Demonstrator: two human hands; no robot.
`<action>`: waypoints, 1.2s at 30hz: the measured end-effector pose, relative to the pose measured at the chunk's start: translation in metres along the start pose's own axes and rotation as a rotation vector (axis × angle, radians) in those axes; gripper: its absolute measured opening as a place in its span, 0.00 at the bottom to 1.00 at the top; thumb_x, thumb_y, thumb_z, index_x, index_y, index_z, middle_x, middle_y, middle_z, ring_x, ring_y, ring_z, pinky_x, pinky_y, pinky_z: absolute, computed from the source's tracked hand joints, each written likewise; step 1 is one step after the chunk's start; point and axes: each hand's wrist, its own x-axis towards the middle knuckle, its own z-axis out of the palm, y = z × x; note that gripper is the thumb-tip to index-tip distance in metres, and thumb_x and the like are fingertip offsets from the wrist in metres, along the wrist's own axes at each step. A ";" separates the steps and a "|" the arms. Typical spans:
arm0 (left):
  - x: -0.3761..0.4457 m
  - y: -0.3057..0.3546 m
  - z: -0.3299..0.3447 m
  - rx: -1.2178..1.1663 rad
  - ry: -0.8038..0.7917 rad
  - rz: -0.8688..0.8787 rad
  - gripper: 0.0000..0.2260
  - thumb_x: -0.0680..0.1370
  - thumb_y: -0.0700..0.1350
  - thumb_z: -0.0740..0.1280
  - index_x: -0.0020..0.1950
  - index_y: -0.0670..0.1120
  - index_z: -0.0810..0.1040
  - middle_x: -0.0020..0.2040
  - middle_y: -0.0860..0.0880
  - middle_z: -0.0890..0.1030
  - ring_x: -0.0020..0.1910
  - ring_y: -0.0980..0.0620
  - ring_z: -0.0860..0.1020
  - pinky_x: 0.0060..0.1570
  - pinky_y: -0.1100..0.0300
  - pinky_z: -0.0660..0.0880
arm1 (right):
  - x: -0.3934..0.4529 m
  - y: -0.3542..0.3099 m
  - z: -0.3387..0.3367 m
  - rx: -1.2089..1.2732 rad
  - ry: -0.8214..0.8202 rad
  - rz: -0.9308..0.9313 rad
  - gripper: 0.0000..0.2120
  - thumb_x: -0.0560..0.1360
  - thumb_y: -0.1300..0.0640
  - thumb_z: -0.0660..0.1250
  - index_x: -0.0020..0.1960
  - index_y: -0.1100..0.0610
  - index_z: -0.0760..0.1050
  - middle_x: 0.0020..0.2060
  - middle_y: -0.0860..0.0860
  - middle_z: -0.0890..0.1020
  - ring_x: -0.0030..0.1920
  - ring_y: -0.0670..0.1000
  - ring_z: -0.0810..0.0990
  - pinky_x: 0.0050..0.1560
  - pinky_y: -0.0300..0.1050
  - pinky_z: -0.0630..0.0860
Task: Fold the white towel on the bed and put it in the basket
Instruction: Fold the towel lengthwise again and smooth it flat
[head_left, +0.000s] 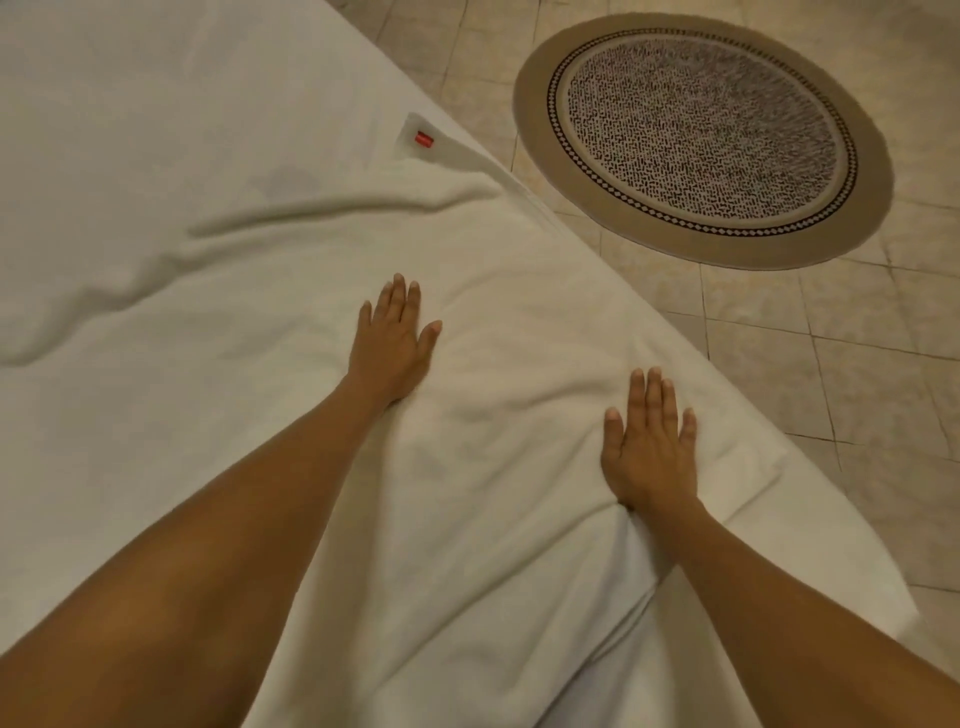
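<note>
The white towel (291, 332) lies spread over the white bed (130, 93), rumpled along its far edge, with a small red tag (423, 139) at its far corner. My left hand (393, 340) rests flat on the towel's middle, fingers together and pointing away from me. My right hand (649, 441) lies palm down on the towel near the bed's right edge. Neither hand grips the cloth. No basket is in view.
The bed's edge runs diagonally from the top centre to the lower right. Beyond it is a beige tiled floor (857, 389) with a round patterned rug (701, 140) at the upper right.
</note>
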 end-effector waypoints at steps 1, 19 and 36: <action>-0.021 0.001 0.002 -0.007 -0.013 -0.002 0.28 0.82 0.56 0.47 0.78 0.44 0.46 0.79 0.45 0.45 0.78 0.48 0.45 0.76 0.49 0.45 | -0.003 0.000 -0.005 -0.009 -0.032 -0.008 0.29 0.80 0.44 0.39 0.76 0.54 0.36 0.76 0.50 0.39 0.76 0.48 0.38 0.74 0.55 0.37; -0.302 0.037 0.054 -0.094 -0.086 -0.266 0.27 0.81 0.58 0.39 0.78 0.49 0.49 0.77 0.50 0.55 0.75 0.55 0.51 0.72 0.60 0.40 | -0.088 0.026 -0.038 -0.166 -0.318 -0.402 0.28 0.77 0.41 0.34 0.74 0.46 0.29 0.75 0.54 0.35 0.76 0.53 0.38 0.74 0.56 0.41; -0.307 -0.133 -0.013 0.153 -0.111 -0.265 0.45 0.70 0.68 0.25 0.78 0.46 0.50 0.79 0.46 0.50 0.78 0.48 0.51 0.75 0.48 0.49 | -0.174 -0.094 0.002 0.124 -0.084 -0.222 0.31 0.76 0.46 0.43 0.77 0.58 0.50 0.76 0.60 0.52 0.76 0.59 0.50 0.72 0.62 0.46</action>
